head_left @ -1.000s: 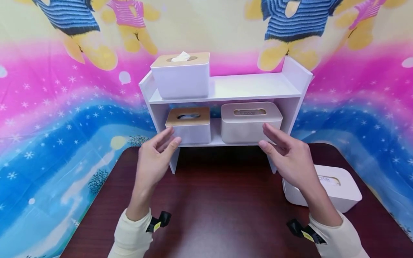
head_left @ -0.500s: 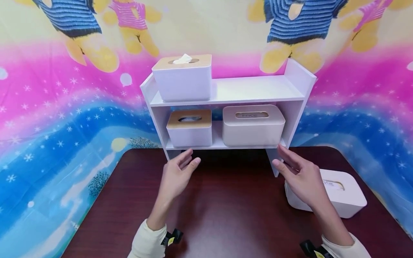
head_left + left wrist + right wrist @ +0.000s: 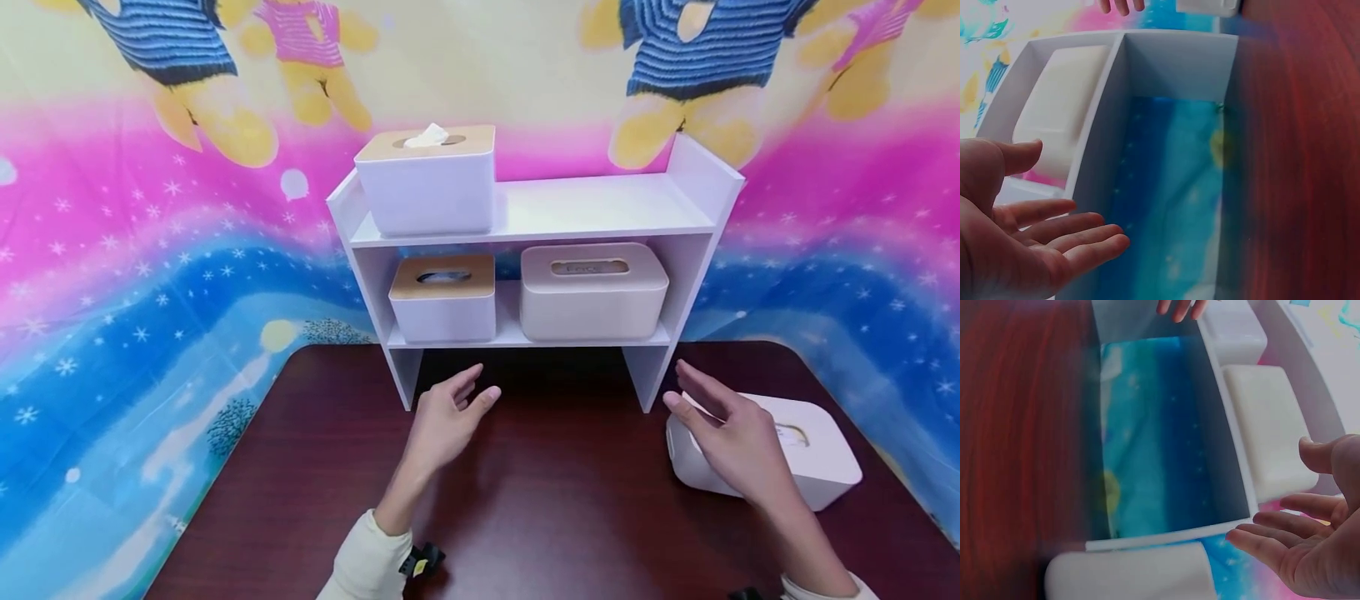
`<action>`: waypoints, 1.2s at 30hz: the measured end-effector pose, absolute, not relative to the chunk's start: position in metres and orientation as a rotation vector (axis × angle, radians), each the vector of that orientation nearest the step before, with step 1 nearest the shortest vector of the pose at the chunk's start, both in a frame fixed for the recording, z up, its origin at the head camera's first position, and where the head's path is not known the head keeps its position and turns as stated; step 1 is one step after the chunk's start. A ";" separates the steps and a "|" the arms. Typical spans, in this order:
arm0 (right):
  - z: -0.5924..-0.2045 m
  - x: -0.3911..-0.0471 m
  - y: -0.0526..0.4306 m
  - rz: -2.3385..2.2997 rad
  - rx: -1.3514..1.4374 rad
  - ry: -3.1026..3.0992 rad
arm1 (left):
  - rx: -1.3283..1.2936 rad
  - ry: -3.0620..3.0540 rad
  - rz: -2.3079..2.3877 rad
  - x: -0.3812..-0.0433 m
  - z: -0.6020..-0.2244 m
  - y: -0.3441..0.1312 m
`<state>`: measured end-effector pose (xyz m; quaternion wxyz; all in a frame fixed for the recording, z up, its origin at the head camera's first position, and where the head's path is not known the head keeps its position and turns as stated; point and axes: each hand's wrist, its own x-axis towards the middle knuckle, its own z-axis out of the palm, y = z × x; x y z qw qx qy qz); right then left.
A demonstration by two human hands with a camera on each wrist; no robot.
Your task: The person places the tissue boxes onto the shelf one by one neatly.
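Note:
My left hand [image 3: 450, 421] hovers over the dark table in front of the shelf, fingers extended and holding nothing. My right hand [image 3: 735, 437] is also empty, thumb apart from its fingers. In the head view it overlaps the white tissue box [image 3: 825, 450] on the table at the right, hiding part of its lid. Nearest behind the hands is a two-tier white shelf [image 3: 600, 208]. On its lower tier, a cream tissue box [image 3: 594, 312] sits right and a wood-lidded tissue box [image 3: 444, 317] left. The right wrist view shows the cream box beyond the fingers [image 3: 1266, 544].
A larger wood-lidded tissue box [image 3: 426, 192] with a tissue poking out stands at the left of the upper tier. The dark wooden table [image 3: 555, 500] spreads in front of the shelf. A colourful printed cloth [image 3: 135, 275] hangs behind and around it.
Both hands have drawn back from in front of the lower tier's boxes and moved rightward. The right hand now overlaps the table's tissue box more. The boxes keep their places.

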<state>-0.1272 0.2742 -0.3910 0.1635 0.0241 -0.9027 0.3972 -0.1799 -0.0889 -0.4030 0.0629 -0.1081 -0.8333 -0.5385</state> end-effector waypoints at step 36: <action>-0.428 -0.083 0.396 0.800 -0.412 -2.607 | -0.626 -2.704 -1.505 -0.162 -0.433 0.056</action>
